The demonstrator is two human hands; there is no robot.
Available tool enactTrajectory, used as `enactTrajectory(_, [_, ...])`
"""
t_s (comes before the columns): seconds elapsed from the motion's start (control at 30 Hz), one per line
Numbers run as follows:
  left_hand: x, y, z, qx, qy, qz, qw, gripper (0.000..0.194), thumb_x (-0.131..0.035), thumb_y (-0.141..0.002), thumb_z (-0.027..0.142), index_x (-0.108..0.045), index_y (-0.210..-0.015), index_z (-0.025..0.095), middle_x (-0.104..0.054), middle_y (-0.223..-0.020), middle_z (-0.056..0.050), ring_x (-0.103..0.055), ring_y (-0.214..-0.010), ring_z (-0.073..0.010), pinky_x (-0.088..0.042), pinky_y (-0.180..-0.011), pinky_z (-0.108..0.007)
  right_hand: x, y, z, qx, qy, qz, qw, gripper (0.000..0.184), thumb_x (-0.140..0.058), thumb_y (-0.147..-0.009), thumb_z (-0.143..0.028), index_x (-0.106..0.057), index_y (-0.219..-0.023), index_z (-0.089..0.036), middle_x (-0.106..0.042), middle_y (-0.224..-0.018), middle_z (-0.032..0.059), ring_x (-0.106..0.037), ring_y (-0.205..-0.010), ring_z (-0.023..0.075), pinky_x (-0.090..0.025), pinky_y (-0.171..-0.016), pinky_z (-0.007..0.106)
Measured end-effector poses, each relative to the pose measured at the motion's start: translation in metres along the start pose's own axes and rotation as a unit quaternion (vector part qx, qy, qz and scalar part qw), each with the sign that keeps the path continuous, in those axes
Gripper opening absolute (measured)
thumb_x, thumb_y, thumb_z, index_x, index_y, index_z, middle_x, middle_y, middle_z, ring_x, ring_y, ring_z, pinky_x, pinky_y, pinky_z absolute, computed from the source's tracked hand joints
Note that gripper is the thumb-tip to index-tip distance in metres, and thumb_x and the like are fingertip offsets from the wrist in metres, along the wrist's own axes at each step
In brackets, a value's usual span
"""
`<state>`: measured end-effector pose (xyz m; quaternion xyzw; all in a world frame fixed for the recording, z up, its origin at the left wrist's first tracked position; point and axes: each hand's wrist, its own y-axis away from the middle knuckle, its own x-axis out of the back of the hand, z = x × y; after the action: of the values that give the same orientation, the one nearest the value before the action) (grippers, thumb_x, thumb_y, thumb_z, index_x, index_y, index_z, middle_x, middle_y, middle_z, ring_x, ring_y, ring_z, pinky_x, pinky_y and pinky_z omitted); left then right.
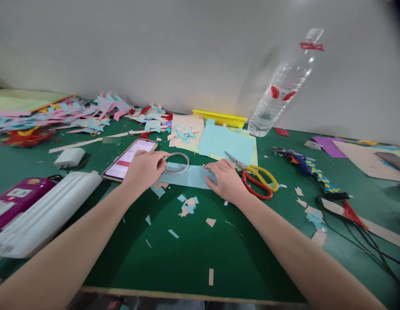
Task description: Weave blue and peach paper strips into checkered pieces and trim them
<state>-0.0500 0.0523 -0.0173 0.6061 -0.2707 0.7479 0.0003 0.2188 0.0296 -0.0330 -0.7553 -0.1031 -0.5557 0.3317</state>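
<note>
A light blue paper strip [190, 177] lies crosswise in front of me on the green table. My left hand [145, 168] is closed, pinching the left edge of a thin roll of tape [187, 162] over the strip's left part. The strip's right end is under my right hand [226, 178], whose fingers and thumb hold it. Just right of that hand rest scissors [261, 178] with red and yellow handles. A phone [130, 159] with a lit screen lies beside my left hand. Small paper scraps [189, 206] are scattered in front of the strip.
Blue paper sheets [227, 140] and a yellow tray [220, 118] are at the back, near a leaning water bottle [280, 92]. Paper strips [99, 107] are heaped back left. A white device [51, 211], purple device [22, 200] and charger [69, 157] sit left; cables [358, 232] run right.
</note>
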Motion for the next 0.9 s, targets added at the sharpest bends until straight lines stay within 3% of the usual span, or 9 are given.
enactTrajectory(0.17, [0.0001,0.0007,0.0012,-0.024,-0.001,-0.018,1.000,0.029,-0.041,-0.090,0.028,-0.068,-0.096,0.017,-0.062,-0.054,0.001,-0.051,-0.048,-0.0161,-0.039,-0.082,-0.038,-0.0019,-0.0012,-0.0019,-0.015,0.011,0.012,1.000,0.025,-0.044,-0.090,-0.024,-0.060,-0.107,-0.016,-0.070,-0.101,0.0078,-0.060,-0.102,0.0229,-0.027,-0.110,0.048])
enactTrajectory(0.33, [-0.0022,0.0010,0.0056,-0.076,0.034,-0.070,0.994,0.038,-0.042,-0.092,0.046,-0.068,-0.084,0.019,-0.073,-0.078,-0.003,-0.061,-0.063,-0.0179,-0.035,-0.082,-0.039,-0.0043,-0.0031,-0.0016,-0.015,0.017,0.023,0.999,0.024,-0.044,-0.090,-0.022,-0.061,-0.105,-0.016,-0.070,-0.100,0.0072,-0.061,-0.100,0.0214,-0.025,-0.113,0.047])
enactTrajectory(0.43, [-0.0050,0.0015,0.0057,-0.083,0.042,-0.093,0.991,0.039,-0.047,-0.089,0.052,-0.069,-0.089,0.019,-0.074,-0.078,-0.004,-0.064,-0.072,-0.0213,-0.034,-0.081,-0.039,-0.0053,-0.0041,-0.0006,-0.017,0.016,0.027,0.999,0.023,-0.044,-0.090,-0.022,-0.062,-0.103,-0.017,-0.071,-0.099,0.0068,-0.061,-0.099,0.0215,-0.025,-0.112,0.048])
enactTrajectory(0.63, [-0.0066,0.0007,0.0023,-0.085,0.050,-0.109,0.989,0.031,-0.048,-0.090,0.048,-0.067,-0.087,0.024,-0.070,-0.059,0.001,-0.063,-0.063,-0.0186,-0.034,-0.082,-0.038,-0.0045,-0.0040,-0.0009,-0.021,0.013,0.021,0.999,0.023,-0.044,-0.089,-0.021,-0.061,-0.104,-0.019,-0.071,-0.099,0.0069,-0.061,-0.100,0.0231,-0.026,-0.110,0.051])
enactTrajectory(0.9, [-0.0097,-0.0004,-0.0023,-0.112,0.041,-0.072,0.990,0.032,-0.047,-0.092,0.041,-0.068,-0.079,0.019,-0.070,-0.066,-0.003,-0.054,-0.053,-0.0163,-0.033,-0.080,-0.040,-0.0042,-0.0049,-0.0019,-0.024,0.014,0.016,0.999,0.024,-0.043,-0.089,-0.020,-0.062,-0.104,-0.017,-0.071,-0.098,0.0075,-0.061,-0.100,0.0232,-0.025,-0.111,0.050])
